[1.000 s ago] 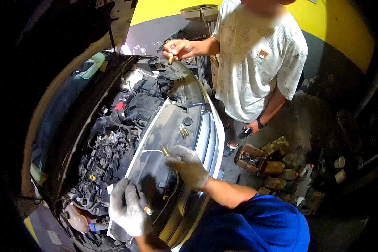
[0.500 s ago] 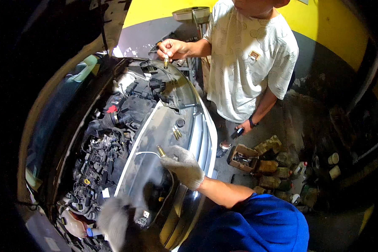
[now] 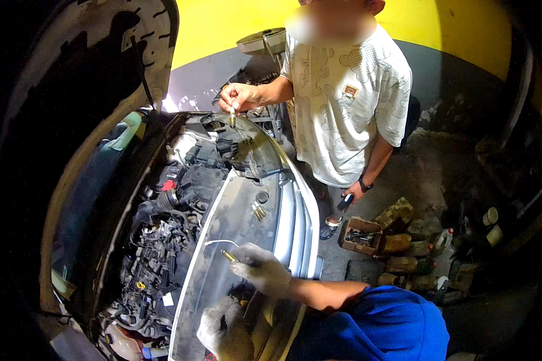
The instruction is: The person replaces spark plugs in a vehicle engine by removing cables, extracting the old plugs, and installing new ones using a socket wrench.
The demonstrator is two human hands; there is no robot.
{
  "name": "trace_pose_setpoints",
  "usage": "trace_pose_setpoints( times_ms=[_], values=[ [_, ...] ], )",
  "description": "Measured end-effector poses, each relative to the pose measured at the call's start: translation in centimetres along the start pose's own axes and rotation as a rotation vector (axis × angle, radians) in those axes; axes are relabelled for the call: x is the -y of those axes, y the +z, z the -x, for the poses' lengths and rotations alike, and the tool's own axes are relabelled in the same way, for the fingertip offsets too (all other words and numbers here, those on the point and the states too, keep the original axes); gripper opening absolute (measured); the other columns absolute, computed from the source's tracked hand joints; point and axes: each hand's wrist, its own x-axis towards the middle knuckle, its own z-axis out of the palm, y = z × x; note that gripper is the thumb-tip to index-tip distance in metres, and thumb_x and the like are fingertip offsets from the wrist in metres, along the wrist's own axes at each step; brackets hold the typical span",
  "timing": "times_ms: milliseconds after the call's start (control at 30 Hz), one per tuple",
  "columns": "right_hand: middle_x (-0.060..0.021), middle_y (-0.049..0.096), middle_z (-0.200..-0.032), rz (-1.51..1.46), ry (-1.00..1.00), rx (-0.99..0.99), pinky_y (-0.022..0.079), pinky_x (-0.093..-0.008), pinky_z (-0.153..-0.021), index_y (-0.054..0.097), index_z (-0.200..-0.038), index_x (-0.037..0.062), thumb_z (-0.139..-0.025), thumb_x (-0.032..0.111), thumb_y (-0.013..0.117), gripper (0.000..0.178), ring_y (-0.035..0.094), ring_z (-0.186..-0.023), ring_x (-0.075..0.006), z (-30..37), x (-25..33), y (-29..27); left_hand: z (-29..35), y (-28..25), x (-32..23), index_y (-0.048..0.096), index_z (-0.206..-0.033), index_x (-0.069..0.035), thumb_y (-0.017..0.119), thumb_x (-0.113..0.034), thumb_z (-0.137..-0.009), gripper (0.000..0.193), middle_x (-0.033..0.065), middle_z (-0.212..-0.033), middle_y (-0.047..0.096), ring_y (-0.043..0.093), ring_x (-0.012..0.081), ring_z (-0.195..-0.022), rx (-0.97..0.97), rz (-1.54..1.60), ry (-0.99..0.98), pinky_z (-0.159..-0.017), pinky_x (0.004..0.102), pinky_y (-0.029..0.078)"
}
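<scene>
My right hand (image 3: 264,269), in a pale knit glove, pinches a small brass-coloured cylindrical part (image 3: 228,256) above the dark front panel (image 3: 229,210) of an open engine bay. Beside those fingers a thin white strip (image 3: 221,242) curves; I cannot tell if it is held or lies on the panel. Several similar brass-coloured parts (image 3: 258,212) lie on the panel near a round black cap (image 3: 262,197). Lower down, my left hand (image 3: 226,331), also gloved, has curled fingers over the front edge; what they hold, if anything, is hidden.
Across the car's front, a co-worker's hand (image 3: 239,97) holds up a similar small part (image 3: 232,118); their other hand (image 3: 355,191) grips a black object (image 3: 345,201). The raised hood (image 3: 162,36) is at left. A box (image 3: 360,236) and several bottles (image 3: 397,243) stand on the floor.
The view has shifted, showing more of the hood. My left hand has moved right, toward the front edge, and is less blurred. My right hand keeps its part but has turned it flatter.
</scene>
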Motion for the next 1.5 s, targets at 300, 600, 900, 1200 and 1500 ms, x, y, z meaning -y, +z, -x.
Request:
trace_pose_setpoints(
  times_ms=[300, 600, 900, 1200, 1500],
  values=[
    [-0.0039, 0.058, -0.099, -0.132, -0.02, 0.049, 0.045, -0.0283, -0.08, 0.063, -0.118, 0.0033, -0.096, 0.024, 0.068, 0.031, 0.054, -0.091, -0.0129, 0.4, -0.4, -0.4, -1.9, -3.5, 6.8, 0.048, -0.143, 0.003, 0.058, -0.029, -0.1, 0.054, 0.0263, -0.142, 0.052, 0.053, 0.035, -0.129, -0.362, 0.273, -0.425, -0.109, 0.043, 0.042],
    [-0.0189, 0.061, -0.108, 0.225, -0.144, 0.026, 0.049, -0.0415, -0.089, 0.064, -0.118, 0.0026, -0.093, 0.033, 0.064, 0.039, 0.061, -0.103, -0.0342, -1.2, 2.7, -0.3, -5.2, -5.5, -4.3, 0.056, -0.127, 0.001, 0.069, -0.015, -0.088, 0.044, 0.0245, -0.135, 0.054, 0.06, 0.0338, -0.111, -0.579, -0.112, 0.088, -0.088, 0.0387, 0.052],
    [-0.0157, 0.066, -0.107, -0.163, 0.127, 0.039, 0.049, -0.0361, -0.088, 0.064, -0.117, -0.0018, -0.091, 0.028, 0.069, 0.039, 0.063, -0.099, -0.0236, -0.3, 2.4, 1.3, -3.3, 2.1, -1.9, 0.066, -0.089, 0.0, 0.071, -0.006, -0.083, 0.01, 0.0093, -0.075, 0.066, 0.057, 0.0152, -0.065, -0.32, -0.075, -0.068, -0.062, 0.0314, 0.048],
    [-0.02, 0.063, -0.103, 0.086, -0.209, 0.047, 0.045, -0.0425, -0.09, 0.063, -0.107, -0.0014, -0.095, 0.027, 0.064, 0.031, 0.059, -0.1, -0.0355, -0.1, 1.2, 2.0, -2.5, 1.7, 0.2, 0.062, -0.087, 0.003, 0.065, 0.0, -0.082, 0.006, 0.0048, -0.073, 0.059, 0.05, 0.0099, -0.059, -0.364, 0.045, -0.192, -0.055, 0.0264, 0.041],
    [-0.022, 0.063, -0.106, 0.137, -0.123, 0.101, 0.046, -0.0427, -0.092, 0.064, -0.112, -0.0008, -0.095, 0.03, 0.064, 0.035, 0.06, -0.105, -0.038, 0.3, 1.1, 2.1, -1.3, 1.0, 1.2, 0.061, -0.085, 0.001, 0.065, 0.001, -0.083, 0.005, 0.0025, -0.073, 0.056, 0.047, 0.0076, -0.06, -0.379, 0.034, -0.156, -0.055, 0.0247, 0.039]
  ],
)
